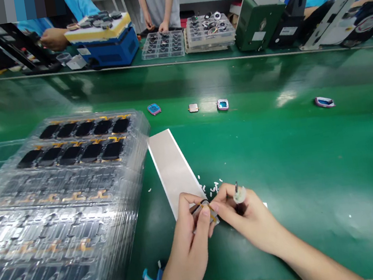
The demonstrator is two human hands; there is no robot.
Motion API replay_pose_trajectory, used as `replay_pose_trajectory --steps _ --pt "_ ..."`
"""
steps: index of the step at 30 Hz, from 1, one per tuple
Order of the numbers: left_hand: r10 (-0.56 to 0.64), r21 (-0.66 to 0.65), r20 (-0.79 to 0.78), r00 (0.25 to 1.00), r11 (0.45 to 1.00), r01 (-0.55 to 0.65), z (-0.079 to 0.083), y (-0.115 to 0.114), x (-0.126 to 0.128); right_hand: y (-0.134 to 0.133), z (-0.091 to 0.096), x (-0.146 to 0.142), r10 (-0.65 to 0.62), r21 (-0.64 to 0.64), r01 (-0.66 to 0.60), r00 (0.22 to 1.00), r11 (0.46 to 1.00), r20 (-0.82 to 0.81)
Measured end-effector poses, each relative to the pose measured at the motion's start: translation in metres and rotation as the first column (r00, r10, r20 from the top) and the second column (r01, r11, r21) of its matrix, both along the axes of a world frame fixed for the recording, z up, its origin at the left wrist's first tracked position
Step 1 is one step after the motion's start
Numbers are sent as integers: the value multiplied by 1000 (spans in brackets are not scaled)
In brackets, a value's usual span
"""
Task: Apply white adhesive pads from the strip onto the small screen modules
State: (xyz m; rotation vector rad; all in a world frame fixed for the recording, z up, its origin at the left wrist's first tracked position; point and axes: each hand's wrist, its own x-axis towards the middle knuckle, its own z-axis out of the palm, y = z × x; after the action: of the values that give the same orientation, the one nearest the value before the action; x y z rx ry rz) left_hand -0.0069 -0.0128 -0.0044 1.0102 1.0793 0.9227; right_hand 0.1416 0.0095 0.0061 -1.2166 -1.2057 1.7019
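Note:
My left hand [191, 237] is closed on a small dark display screen [195, 209] with an orange flex cable, thumb and fingers pinching its edges. The fingertips of my right hand [245, 215] are pinched together against the screen's right side; whether they grip the cable, I cannot tell. Tucked in that same hand is a slim tool [239, 194] with a dark metal end and a whitish wrap, pointing up. Beneath the hands lies a long beige sheet with a white border [175, 169]. Small white slips [213, 187] are scattered beside it.
Stacked clear plastic trays [113, 212] holding dark screens fill the left. Watch cases [223, 104] and a small metallic square part [193, 108] lie across the green bench. Behind it, a co-worker's hands [164, 25] touch a compartment tray [163, 50], near a blue machine [112, 45].

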Motion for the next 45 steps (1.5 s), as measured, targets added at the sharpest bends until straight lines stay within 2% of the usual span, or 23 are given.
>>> replay_pose_trajectory --steps 5,7,8,10,12,13,15,17,18,19,20,21,23,24,25,26,28,30,33,39,45 --pt "52 -12 14 999 999 -52 2 1 0 -3 -2 -2 0 63 -2 999 998 37" --pt "71 -14 34 997 997 -70 4 2 0 -4 0 2 -4 176 -16 993 984 118" --pt "85 -18 43 995 996 -84 5 2 0 -4 2 5 -6 272 -43 985 961 175" --pt "113 -35 54 992 993 -111 5 3 -1 -4 4 14 -6 491 -148 955 858 297" --pt "119 -53 58 991 992 -116 6 4 -2 -3 5 23 -15 649 -301 901 699 434" --pt "110 -62 63 992 992 -107 6 4 -2 -4 4 26 -38 688 -379 860 620 508" --pt "96 -68 79 992 994 -91 6 3 -2 -5 3 28 -133 713 -494 769 497 625" --pt "85 -63 92 992 995 -80 6 3 -1 -8 1 27 -212 738 -529 734 419 646" --pt "78 -57 97 992 996 -72 6 3 -1 -9 1 24 -223 762 -494 758 418 613" --pt "71 -52 102 992 996 -66 6 3 0 -10 2 22 -219 789 -420 804 449 553" --pt "67 -50 104 992 997 -63 6 3 -1 -10 3 19 -208 798 -317 856 512 474" --pt "68 -49 101 993 997 -63 6 3 -1 -10 4 17 -200 772 -203 898 602 391" --pt "74 -57 88 993 996 -69 7 2 -2 -6 8 13 -177 591 -15 948 807 266" --pt "70 -68 77 995 996 -65 7 2 -3 -3 9 12 -149 458 27 962 889 231" --pt "59 -74 67 996 996 -54 7 1 -4 0 10 12 -105 322 33 973 946 207" --pt "43 -72 59 997 997 -39 7 1 -5 2 10 12 -52 202 15 982 979 183" --pt "15 -46 39 999 999 -13 5 -1 -6 6 9 14 39 48 -46 990 998 133" --pt "-2 4 9 1000 1000 2 3 -2 -7 7 6 15 101 -8 -101 992 995 81" --pt "0 65 -51 999 998 3 -1 -3 -7 4 3 16 123 -4 -123 992 992 35" --pt "-8 197 -112 994 980 30 -5 -4 -7 2 0 13 55 30 -57 997 998 61" --pt "-10 191 -154 988 981 40 -7 -4 -8 5 -1 14 47 -7 -47 999 999 23"
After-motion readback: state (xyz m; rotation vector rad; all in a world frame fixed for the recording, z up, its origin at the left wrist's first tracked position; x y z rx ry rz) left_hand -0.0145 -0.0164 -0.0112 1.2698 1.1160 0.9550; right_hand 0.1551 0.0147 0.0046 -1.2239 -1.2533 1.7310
